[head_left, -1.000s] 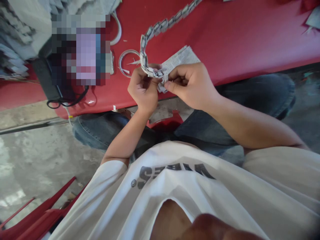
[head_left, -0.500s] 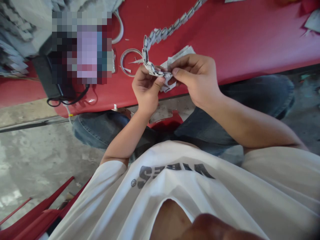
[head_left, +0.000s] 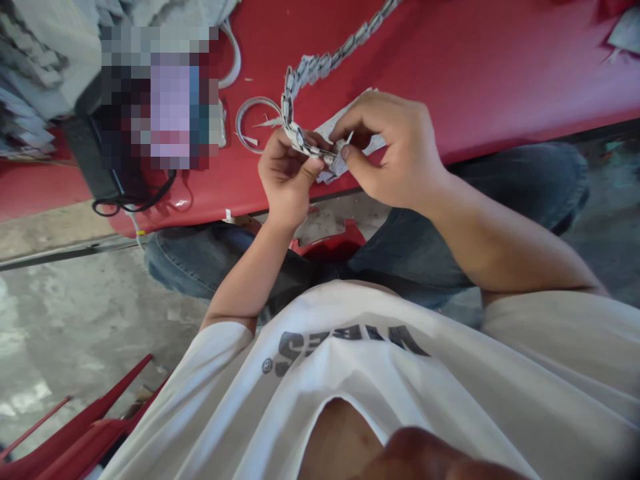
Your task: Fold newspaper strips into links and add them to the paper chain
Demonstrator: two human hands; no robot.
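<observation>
A zigzag chain of folded printed paper [head_left: 289,100] curves down from the top of the view and ends between my hands. My left hand [head_left: 287,170] pinches its lower end between thumb and fingers. Close by on the right, my right hand [head_left: 393,150] is closed at that same end, thumb and forefinger on a small folded paper strip [head_left: 341,145]. Flat printed paper strips [head_left: 373,143] lie on the red table under and behind my right hand, which partly hides them.
On the red table [head_left: 475,73] lie a tape roll [head_left: 239,127] left of the chain and another pale ring [head_left: 233,57] farther back. A black power adapter [head_left: 107,167] with a cable and a pixelated patch are at left. Piled folded paper [head_left: 30,53] fills the back left corner.
My right hand has turned and shifted slightly, its fingers more curled around the chain's end. My left hand and the chain have moved a little to the left.
</observation>
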